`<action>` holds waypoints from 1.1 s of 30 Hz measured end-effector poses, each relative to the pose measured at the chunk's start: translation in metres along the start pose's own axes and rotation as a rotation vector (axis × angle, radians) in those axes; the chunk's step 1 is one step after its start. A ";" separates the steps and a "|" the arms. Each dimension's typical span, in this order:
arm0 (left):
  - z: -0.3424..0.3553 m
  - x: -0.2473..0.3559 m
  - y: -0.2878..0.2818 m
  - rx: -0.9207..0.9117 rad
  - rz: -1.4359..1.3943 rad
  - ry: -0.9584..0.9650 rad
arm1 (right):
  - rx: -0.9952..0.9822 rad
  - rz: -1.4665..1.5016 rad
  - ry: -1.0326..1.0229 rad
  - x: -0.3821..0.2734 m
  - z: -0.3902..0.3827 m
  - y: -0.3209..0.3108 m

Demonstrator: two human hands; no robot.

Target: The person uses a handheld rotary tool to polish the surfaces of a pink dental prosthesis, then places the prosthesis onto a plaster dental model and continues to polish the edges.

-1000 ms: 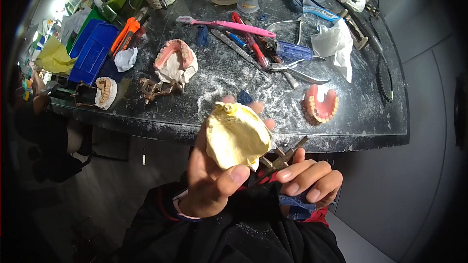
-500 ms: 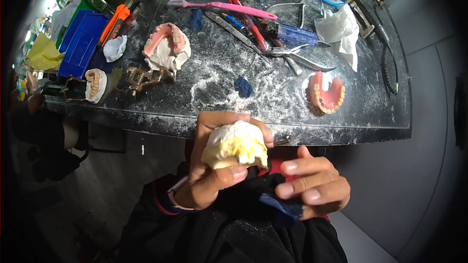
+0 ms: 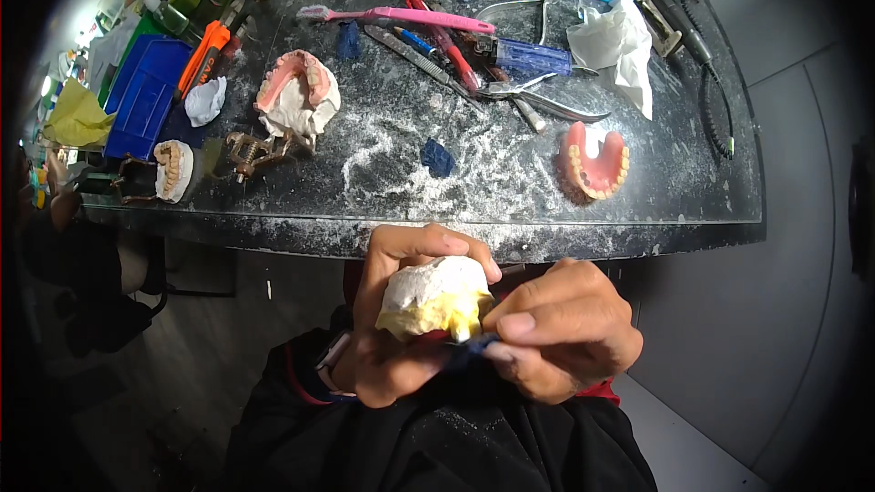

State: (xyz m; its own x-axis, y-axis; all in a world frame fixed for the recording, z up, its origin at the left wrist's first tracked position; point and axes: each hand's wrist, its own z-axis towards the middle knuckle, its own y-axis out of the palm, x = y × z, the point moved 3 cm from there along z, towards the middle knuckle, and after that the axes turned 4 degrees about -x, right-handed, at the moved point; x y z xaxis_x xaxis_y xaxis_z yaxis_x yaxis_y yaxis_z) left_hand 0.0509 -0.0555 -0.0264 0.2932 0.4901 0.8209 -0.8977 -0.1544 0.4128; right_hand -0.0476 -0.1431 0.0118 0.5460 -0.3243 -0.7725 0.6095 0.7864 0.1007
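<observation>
My left hand (image 3: 387, 328) is wrapped round a dental cast (image 3: 433, 287), white on top with yellow material along its front and lower edge, held just below the bench edge. My right hand (image 3: 565, 328) is closed at the cast's right side, its fingertips pinching a small dark blue sheet (image 3: 469, 348) against the lower front of the cast. The cast's underside is hidden. On the bench beyond lie a pink denture (image 3: 597, 173), another pink denture on a white cast (image 3: 301, 91), a smaller toothed cast (image 3: 173, 169) and another dark blue scrap (image 3: 437, 159).
The powder-dusted bench (image 3: 346, 232) also holds a pink toothbrush (image 3: 437, 18), pliers (image 3: 565, 109), a crumpled tissue (image 3: 629, 55), a handpiece with a cord (image 3: 697, 64), blue trays (image 3: 141, 96), an articulator (image 3: 251, 155) and several jars. Part of another person (image 3: 64, 200) shows at the far left.
My left hand has tipped the cast over, hiding its broad yellow face and metal frame, and lowered it. My right hand has moved left with the blue sheet onto the cast's edge.
</observation>
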 end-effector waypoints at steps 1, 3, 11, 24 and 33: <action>0.000 0.003 0.002 -0.001 0.001 0.000 | 0.026 0.004 0.015 0.002 -0.001 0.000; 0.000 0.005 0.003 0.084 -0.083 -0.102 | 0.036 0.020 0.008 0.004 0.002 0.000; -0.004 0.000 0.001 0.143 -0.027 -0.090 | -0.060 -0.018 0.078 0.005 0.005 0.005; -0.004 0.001 -0.002 0.281 0.062 -0.163 | -0.121 -0.469 -0.118 -0.001 0.006 0.006; -0.003 0.002 -0.003 0.168 0.175 0.028 | 0.018 -0.481 -0.048 0.007 -0.003 0.008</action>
State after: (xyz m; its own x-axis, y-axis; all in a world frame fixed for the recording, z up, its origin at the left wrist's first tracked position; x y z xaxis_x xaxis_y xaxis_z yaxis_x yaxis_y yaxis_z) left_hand 0.0531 -0.0513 -0.0268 0.1263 0.4665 0.8755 -0.8659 -0.3788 0.3267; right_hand -0.0408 -0.1376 0.0051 0.2261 -0.6732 -0.7040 0.8087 0.5326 -0.2496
